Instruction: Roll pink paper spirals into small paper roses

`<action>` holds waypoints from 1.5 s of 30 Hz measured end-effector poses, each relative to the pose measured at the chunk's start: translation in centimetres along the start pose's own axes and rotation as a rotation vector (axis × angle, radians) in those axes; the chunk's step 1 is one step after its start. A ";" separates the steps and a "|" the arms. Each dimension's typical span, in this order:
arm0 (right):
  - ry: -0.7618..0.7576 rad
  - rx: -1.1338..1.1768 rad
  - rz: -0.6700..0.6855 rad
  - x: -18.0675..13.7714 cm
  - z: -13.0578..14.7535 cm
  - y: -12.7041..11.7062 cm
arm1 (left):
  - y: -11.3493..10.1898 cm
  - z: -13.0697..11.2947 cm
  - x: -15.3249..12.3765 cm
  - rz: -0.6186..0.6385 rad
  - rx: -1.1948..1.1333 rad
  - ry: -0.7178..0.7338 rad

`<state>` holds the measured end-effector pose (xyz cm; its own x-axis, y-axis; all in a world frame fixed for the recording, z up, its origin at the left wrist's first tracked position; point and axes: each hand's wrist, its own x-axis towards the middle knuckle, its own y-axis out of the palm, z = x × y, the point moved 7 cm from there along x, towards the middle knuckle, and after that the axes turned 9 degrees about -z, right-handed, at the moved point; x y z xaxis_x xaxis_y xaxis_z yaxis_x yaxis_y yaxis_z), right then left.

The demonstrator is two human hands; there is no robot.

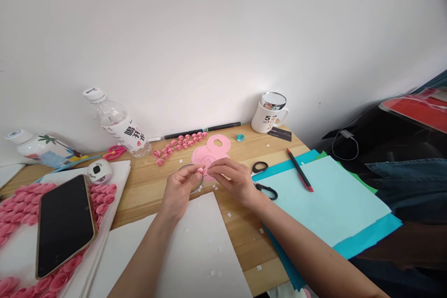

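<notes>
My left hand (179,192) pinches a small rolled pink paper flower (200,171) between thumb and fingers. Just to its right, my right hand (237,180) has its fingers closed together, and whatever sits at their tips is too small to make out. Behind both hands lie flat pink paper spirals (218,146) in an overlapping pile. A round object's rim shows partly under the left fingers. Finished small pink paper roses (180,143) stand in rows farther back, with one teal paper coil (240,137) to their right.
Scissors (267,192) lie beside my right wrist, partly hidden. Coloured sheets (328,195) with a pen (299,170) are at the right. A mug (263,118) and a bottle (120,123) stand near the wall. At the left, a phone (64,228) rests on rose-covered paper.
</notes>
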<state>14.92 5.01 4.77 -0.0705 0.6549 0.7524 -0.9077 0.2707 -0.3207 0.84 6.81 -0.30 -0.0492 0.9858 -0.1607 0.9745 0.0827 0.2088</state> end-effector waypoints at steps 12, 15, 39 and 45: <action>0.020 -0.025 0.091 -0.4 -0.4 0.8 | 0.6 0.4 -0.2 0.082 0.000 -0.049; 0.022 -0.017 0.095 -0.4 -0.5 0.8 | 0.8 0.3 -0.3 0.086 -0.004 -0.055; 0.359 0.219 0.080 -0.8 -1.6 1.3 | 1.4 -1.1 -0.8 0.155 0.190 0.096; 0.578 0.310 0.170 -1.8 -2.9 2.6 | 1.3 -1.8 -0.6 0.109 0.452 0.328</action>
<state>13.88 6.61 0.87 -0.0684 0.9660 0.2494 -0.9863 -0.0278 -0.1627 1.78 6.54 1.79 0.0617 0.9849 0.1615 0.9712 -0.0220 -0.2374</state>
